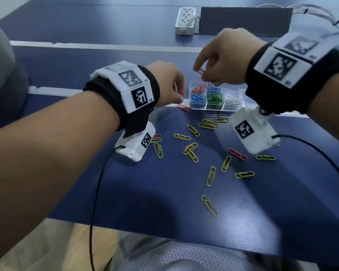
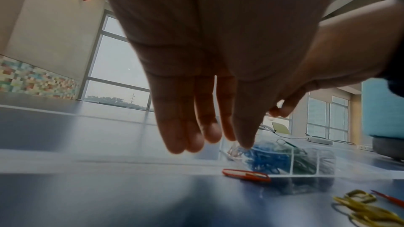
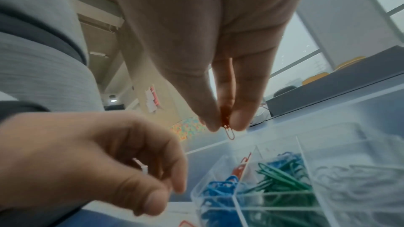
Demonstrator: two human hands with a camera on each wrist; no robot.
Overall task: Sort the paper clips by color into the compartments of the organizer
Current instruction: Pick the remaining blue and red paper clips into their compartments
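Observation:
My right hand (image 1: 199,72) pinches a red paper clip (image 1: 201,71) between thumb and fingertips, just above the back left part of the clear organizer (image 1: 205,109). In the right wrist view the red paper clip (image 3: 228,127) hangs from the fingertips (image 3: 239,122) over the red compartment. The organizer (image 3: 306,161) holds red, blue, green and white clips in separate compartments. My left hand (image 1: 179,94) hovers at the organizer's left side with relaxed fingers (image 2: 174,135), holding nothing. Another red clip (image 1: 184,107) lies on the table against the organizer's front left corner.
Several yellow clips (image 1: 192,151) and two more red ones (image 1: 237,154) lie scattered on the blue table between me and the organizer. A white power strip (image 1: 185,20), a dark grey panel (image 1: 245,20) and cables (image 1: 317,12) sit at the back.

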